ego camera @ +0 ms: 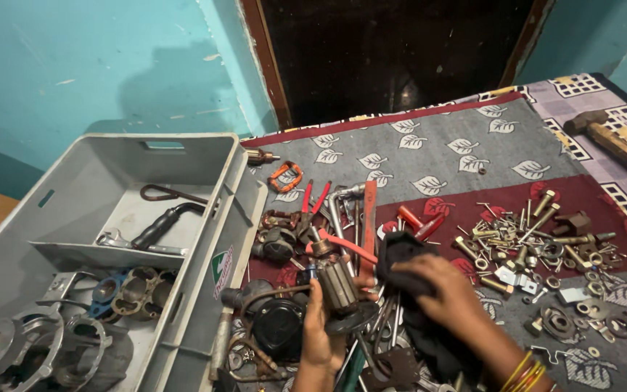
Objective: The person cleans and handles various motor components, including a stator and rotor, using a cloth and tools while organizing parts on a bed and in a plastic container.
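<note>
The left hand (318, 330) is wrapped tight around a small motor part (337, 284) and holds it upright over the pile of tools (306, 232) in the middle of the mat. The right hand (448, 290) is closed on a black rag (404, 265) pressed beside that part. Far left sits a grey bin (205, 218) with metal pieces inside. Past the hands, bolts and nuts (538, 239) lie spread out, and a hammer (611, 141) rests far right.
</note>
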